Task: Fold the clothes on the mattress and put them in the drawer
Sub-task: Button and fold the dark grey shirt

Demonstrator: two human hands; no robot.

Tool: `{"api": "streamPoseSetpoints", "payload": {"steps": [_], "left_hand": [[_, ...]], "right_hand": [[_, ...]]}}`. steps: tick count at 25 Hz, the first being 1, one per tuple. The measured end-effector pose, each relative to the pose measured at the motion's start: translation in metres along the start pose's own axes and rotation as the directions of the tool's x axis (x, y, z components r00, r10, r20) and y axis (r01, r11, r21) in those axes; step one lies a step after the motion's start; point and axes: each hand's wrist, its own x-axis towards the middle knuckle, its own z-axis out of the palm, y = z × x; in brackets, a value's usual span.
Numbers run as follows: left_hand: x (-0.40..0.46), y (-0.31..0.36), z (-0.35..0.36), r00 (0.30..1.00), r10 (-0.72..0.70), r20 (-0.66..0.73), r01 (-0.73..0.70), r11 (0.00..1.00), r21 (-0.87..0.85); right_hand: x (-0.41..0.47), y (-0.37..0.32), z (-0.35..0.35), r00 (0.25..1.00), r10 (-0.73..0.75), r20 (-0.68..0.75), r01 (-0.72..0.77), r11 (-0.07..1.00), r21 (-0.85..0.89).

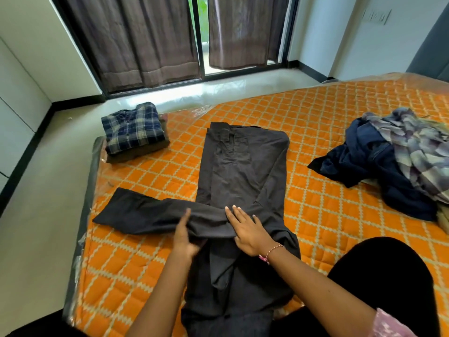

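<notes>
A dark grey long-sleeved shirt (pixel 245 171) lies flat, collar away from me, on the orange quilted mattress (pixel 315 132). One sleeve (pixel 136 210) is laid across the body and sticks out to the left. My left hand (pixel 185 235) grips this sleeve near its middle, thumb on top and fingers tucked under the fabric. Just to its right, my right hand (pixel 245 229) presses flat on the sleeve where it crosses the shirt body, fingers straight. No drawer is in view.
A folded stack topped by a blue plaid shirt (pixel 134 128) sits at the mattress's far left corner. A heap of unfolded clothes (pixel 393 159), navy and grey plaid, lies at the right. My dark-clad knee (pixel 386 276) is at the lower right. Pale floor borders the left edge.
</notes>
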Motion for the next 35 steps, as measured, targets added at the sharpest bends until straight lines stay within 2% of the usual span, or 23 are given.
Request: {"api": "streamPoseSetpoints", "payload": {"steps": [2, 4, 6, 8, 11, 13, 15, 16, 18, 20, 21, 24, 25, 26, 27, 28, 29, 30, 31, 32, 33, 34, 35], "left_hand": [[0.002, -0.002, 0.013, 1.000, 0.021, -0.023, -0.020, 0.999, 0.045], [-0.007, 0.021, 0.015, 0.990, 0.102, 0.101, -0.095, 0.993, -0.068], [-0.026, 0.048, 0.000, 0.940, 0.254, 0.229, -0.211, 0.958, -0.196], [-0.032, 0.048, -0.022, 0.924, 0.288, 0.250, -0.224, 0.941, -0.254], [-0.032, -0.001, -0.016, 0.982, 0.133, 0.135, -0.124, 0.990, -0.071], [-0.027, -0.021, -0.001, 0.987, 0.139, -0.083, -0.131, 0.987, 0.091], [-0.015, -0.013, -0.001, 0.974, 0.105, -0.199, -0.079, 0.987, 0.137], [-0.009, -0.001, -0.005, 0.981, 0.091, -0.169, -0.078, 0.994, 0.077], [-0.011, 0.020, -0.019, 0.993, 0.097, -0.069, -0.103, 0.990, -0.098], [-0.007, 0.025, -0.038, 0.991, 0.108, -0.077, -0.122, 0.971, -0.205], [-0.005, 0.021, -0.045, 0.988, 0.078, -0.134, -0.105, 0.973, -0.204], [-0.001, 0.018, -0.060, 0.935, 0.087, -0.343, -0.152, 0.974, -0.169], [-0.002, 0.021, -0.058, 0.879, 0.150, -0.452, -0.223, 0.968, -0.112], [-0.003, 0.023, -0.055, 0.777, 0.258, -0.574, -0.304, 0.953, 0.017], [-0.011, 0.023, -0.047, 0.650, 0.416, -0.636, -0.328, 0.909, 0.258], [-0.022, 0.019, -0.034, 0.528, 0.620, -0.581, -0.304, 0.776, 0.552], [-0.027, 0.010, -0.022, 0.415, 0.821, -0.392, -0.303, 0.531, 0.791], [-0.027, 0.001, -0.008, 0.357, 0.926, -0.126, -0.305, 0.243, 0.921], [-0.020, -0.005, 0.008, 0.365, 0.922, 0.131, -0.305, -0.015, 0.952], [-0.011, -0.008, 0.026, 0.443, 0.834, 0.328, -0.288, -0.214, 0.933], [0.000, -0.011, 0.043, 0.520, 0.719, 0.461, -0.280, -0.366, 0.887], [0.015, -0.012, 0.057, 0.581, 0.609, 0.540, -0.280, -0.473, 0.835], [0.029, -0.015, 0.068, 0.653, 0.515, 0.555, -0.310, -0.486, 0.817]], "right_hand": [[-0.008, 0.007, 0.000, 0.996, 0.080, -0.038, -0.082, 0.994, -0.070], [-0.018, 0.008, -0.002, 0.974, 0.185, -0.130, -0.202, 0.970, -0.134], [-0.022, -0.008, -0.003, 0.963, 0.169, -0.210, -0.189, 0.979, -0.079], [-0.015, -0.031, 0.000, 0.977, 0.154, -0.148, -0.152, 0.988, 0.026], [0.001, -0.046, 0.014, 0.972, 0.193, 0.138, -0.203, 0.977, 0.063], [-0.006, -0.043, 0.009, 0.969, 0.233, 0.086, -0.226, 0.971, -0.084], [-0.020, -0.033, -0.004, 0.976, 0.194, -0.101, -0.215, 0.934, -0.287], [-0.026, -0.027, -0.008, 0.974, 0.154, -0.167, -0.198, 0.936, -0.291], [-0.034, -0.023, -0.007, 0.975, 0.058, -0.214, -0.097, 0.980, -0.175], [-0.036, -0.029, 0.006, 0.987, -0.042, -0.158, 0.028, 0.995, -0.091], [-0.035, -0.032, 0.014, 0.994, -0.070, -0.082, 0.065, 0.996, -0.064], [-0.027, -0.029, 0.027, 0.996, -0.089, 0.029, 0.085, 0.991, 0.104], [-0.024, -0.025, 0.025, 0.995, -0.088, 0.054, 0.078, 0.983, 0.165], [-0.022, -0.023, 0.021, 0.987, -0.103, 0.123, 0.070, 0.968, 0.243], [-0.021, -0.023, 0.017, 0.970, -0.118, 0.215, 0.040, 0.941, 0.337], [-0.019, -0.022, 0.015, 0.965, -0.127, 0.231, 0.015, 0.902, 0.432], [-0.013, -0.020, 0.009, 0.987, -0.083, 0.137, 0.003, 0.865, 0.502], [-0.003, -0.016, 0.003, 0.999, 0.003, -0.036, 0.016, 0.862, 0.507], [0.008, -0.009, -0.004, 0.974, 0.081, -0.211, 0.019, 0.900, 0.436], [0.019, 0.000, -0.010, 0.945, 0.121, -0.304, -0.017, 0.946, 0.323], [0.027, 0.008, -0.014, 0.938, 0.142, -0.317, -0.079, 0.976, 0.203], [0.036, 0.018, -0.017, 0.948, 0.167, -0.271, -0.143, 0.984, 0.107], [0.043, 0.027, -0.016, 0.959, 0.196, -0.206, -0.186, 0.980, 0.063]]}}
